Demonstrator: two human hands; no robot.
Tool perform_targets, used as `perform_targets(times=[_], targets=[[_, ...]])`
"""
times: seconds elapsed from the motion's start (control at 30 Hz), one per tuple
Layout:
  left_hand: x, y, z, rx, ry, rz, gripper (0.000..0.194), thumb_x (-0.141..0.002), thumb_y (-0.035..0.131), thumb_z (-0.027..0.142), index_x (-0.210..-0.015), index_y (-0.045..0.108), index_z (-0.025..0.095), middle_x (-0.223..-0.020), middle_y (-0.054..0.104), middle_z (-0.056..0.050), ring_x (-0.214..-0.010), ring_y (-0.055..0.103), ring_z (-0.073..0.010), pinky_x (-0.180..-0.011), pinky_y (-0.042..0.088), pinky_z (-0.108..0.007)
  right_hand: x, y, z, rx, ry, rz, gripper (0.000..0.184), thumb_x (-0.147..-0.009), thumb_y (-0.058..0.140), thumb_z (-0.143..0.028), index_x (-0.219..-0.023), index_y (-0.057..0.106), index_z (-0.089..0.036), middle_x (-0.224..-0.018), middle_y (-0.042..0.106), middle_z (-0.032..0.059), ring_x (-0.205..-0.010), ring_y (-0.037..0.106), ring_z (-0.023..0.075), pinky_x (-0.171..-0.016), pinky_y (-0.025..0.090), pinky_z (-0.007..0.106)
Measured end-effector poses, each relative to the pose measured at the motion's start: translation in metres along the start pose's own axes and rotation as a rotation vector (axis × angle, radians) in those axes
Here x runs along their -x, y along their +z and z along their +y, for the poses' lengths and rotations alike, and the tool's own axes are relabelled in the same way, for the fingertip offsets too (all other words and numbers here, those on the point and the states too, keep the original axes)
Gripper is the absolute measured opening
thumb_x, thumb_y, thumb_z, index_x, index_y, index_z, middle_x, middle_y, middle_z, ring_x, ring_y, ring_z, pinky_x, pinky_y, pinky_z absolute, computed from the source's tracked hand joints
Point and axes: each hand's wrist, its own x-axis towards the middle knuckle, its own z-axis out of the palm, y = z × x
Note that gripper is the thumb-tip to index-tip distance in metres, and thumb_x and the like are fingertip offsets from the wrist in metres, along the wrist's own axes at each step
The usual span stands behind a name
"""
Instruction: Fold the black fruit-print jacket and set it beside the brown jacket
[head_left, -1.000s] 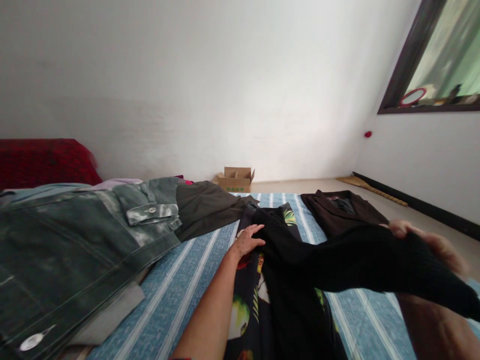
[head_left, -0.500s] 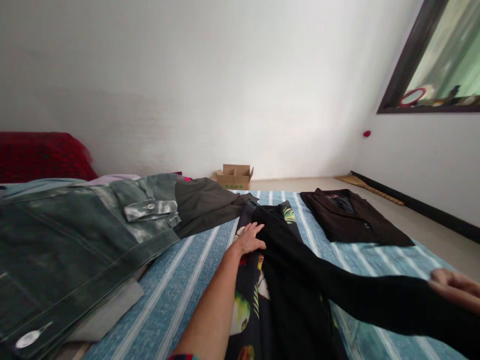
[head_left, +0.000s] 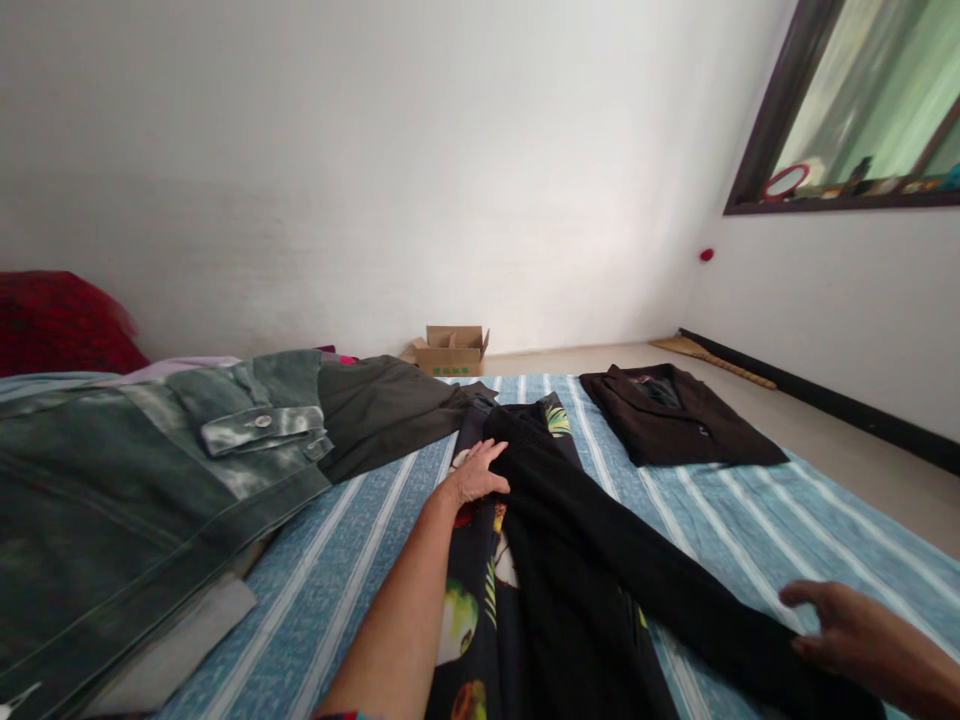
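A black garment with a printed pattern of leaves and fruit point(head_left: 461, 610) lies lengthwise on the bed in front of me. One long black sleeve point(head_left: 630, 535) stretches from its top across to the lower right. My left hand point(head_left: 478, 474) rests flat near the garment's upper end, fingers spread. Beside the sleeve's far end is my right hand point(head_left: 847, 630), its thumb and fingers apart with nothing between them. The sleeve's end is partly hidden behind that hand.
Blue striped cloth point(head_left: 360, 550) covers the bed. A grey-green denim jacket point(head_left: 150, 480) lies on a pile of clothes at left, next to a dark grey garment point(head_left: 390, 410). A folded dark brown jacket point(head_left: 675, 425) lies at right. Behind the bed stands a cardboard box point(head_left: 450, 352).
My right hand has let go of the black sleeve, which was held up and now lies lower, sloping to the bed. My left hand stays on the garment. The view has turned slightly right.
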Motion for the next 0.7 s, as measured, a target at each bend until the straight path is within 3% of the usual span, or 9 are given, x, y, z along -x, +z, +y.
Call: perform_targets(times=[0.03, 0.17, 0.27, 0.37, 0.5, 0.7], targets=[[0.0, 0.0, 0.0, -0.003, 0.001, -0.002, 0.083, -0.06, 0.063, 0.031, -0.137, 0.037, 0.018, -0.147, 0.026, -0.011, -0.136, 0.019, -0.0276, -0.109, 0.018, -0.037, -0.007, -0.007, -0.01, -0.008, -0.022, -0.125, 0.033, -0.057, 0.061, -0.039, -0.087, 0.069, -0.026, -0.079, 0.069, 0.0084, -0.073, 0.065, 0.0242, -0.064, 0.048, 0.032], [0.0, -0.001, 0.0, -0.012, 0.003, -0.012, 0.083, -0.06, 0.063, 0.032, -0.137, 0.037, 0.018, -0.148, 0.026, -0.009, -0.136, 0.019, -0.0273, -0.109, 0.019, -0.037, -0.044, -0.014, -0.091, 0.106, -0.16, -0.196, 0.038, -0.074, 0.054, -0.046, -0.1, 0.067, -0.022, -0.091, 0.069, 0.0094, -0.084, 0.063, 0.0262, -0.067, 0.043, 0.032], [0.001, -0.002, 0.0, -0.014, -0.001, -0.016, 0.083, -0.06, 0.063, 0.034, -0.138, 0.036, 0.02, -0.148, 0.026, -0.007, -0.136, 0.018, -0.0273, -0.109, 0.019, -0.037, -0.078, 0.011, -0.16, 0.056, -0.238, -0.265, 0.032, -0.076, 0.056, -0.045, -0.089, 0.07, -0.019, -0.092, 0.069, 0.0099, -0.086, 0.062, 0.0242, -0.066, 0.039, 0.027], [0.002, -0.002, 0.0, -0.011, -0.007, -0.025, 0.084, -0.06, 0.062, 0.034, -0.138, 0.035, 0.018, -0.148, 0.025, -0.008, -0.136, 0.018, -0.0274, -0.109, 0.019, -0.036, -0.108, 0.043, -0.201, 0.011, -0.218, -0.278, 0.037, -0.081, 0.052, -0.046, -0.067, 0.067, -0.015, -0.071, 0.066, 0.008, -0.071, 0.061, 0.0187, -0.056, 0.036, 0.024], [0.003, 0.0, 0.0, -0.001, -0.01, -0.035, 0.086, -0.059, 0.063, 0.034, -0.139, 0.034, 0.016, -0.149, 0.023, -0.011, -0.137, 0.016, -0.0267, -0.109, 0.018, -0.035, -0.129, 0.068, -0.211, -0.069, -0.152, -0.302, 0.041, -0.074, 0.062, -0.045, -0.047, 0.053, -0.016, -0.05, 0.051, 0.0014, -0.051, 0.049, 0.0121, -0.045, 0.028, 0.023], [0.001, 0.005, -0.003, 0.015, -0.013, -0.026, 0.084, -0.06, 0.062, 0.036, -0.138, 0.035, 0.02, -0.149, 0.022, -0.008, -0.137, 0.016, -0.0273, -0.108, 0.018, -0.04, -0.128, 0.06, -0.206, -0.195, -0.055, -0.368, 0.044, -0.066, 0.071, -0.044, -0.043, 0.044, -0.017, -0.043, 0.039, -0.0033, -0.041, 0.035, 0.0079, -0.039, 0.022, 0.024]])
